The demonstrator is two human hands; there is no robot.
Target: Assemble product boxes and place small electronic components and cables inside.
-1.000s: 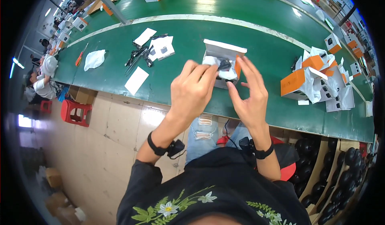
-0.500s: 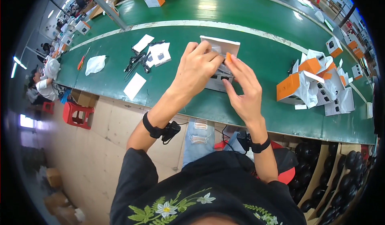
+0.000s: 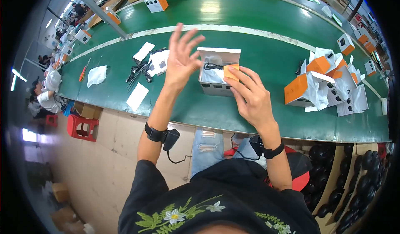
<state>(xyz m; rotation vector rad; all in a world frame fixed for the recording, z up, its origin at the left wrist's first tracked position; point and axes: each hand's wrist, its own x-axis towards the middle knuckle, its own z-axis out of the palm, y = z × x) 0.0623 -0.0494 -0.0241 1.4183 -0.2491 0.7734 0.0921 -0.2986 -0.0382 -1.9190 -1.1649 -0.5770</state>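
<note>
In front of me stands an open white box (image 3: pixel 216 89) with dark product pictures on its front and its lid raised at the back. Inside it a coiled black cable (image 3: pixel 213 66) lies on white wrapping. My right hand (image 3: pixel 252 97) is at the box's right end, thumb and fingers closed on a small orange flap (image 3: pixel 230 72). My left hand (image 3: pixel 181 61) is raised just left of the box, touching nothing, its fingers spread and slightly blurred.
Left on the green table lie black cables (image 3: pixel 137 75), white cards (image 3: pixel 138 96), a white bag (image 3: pixel 97 76) and a screwdriver (image 3: pixel 84 70). Opened orange-and-white boxes (image 3: pixel 296 91) stand at the right. A red stool (image 3: pixel 83 127) is on the floor at the left.
My left hand has left the box, moving up and left, and its fingers have opened. The cable inside now shows. My right hand has moved slightly down, still at the orange flap.
</note>
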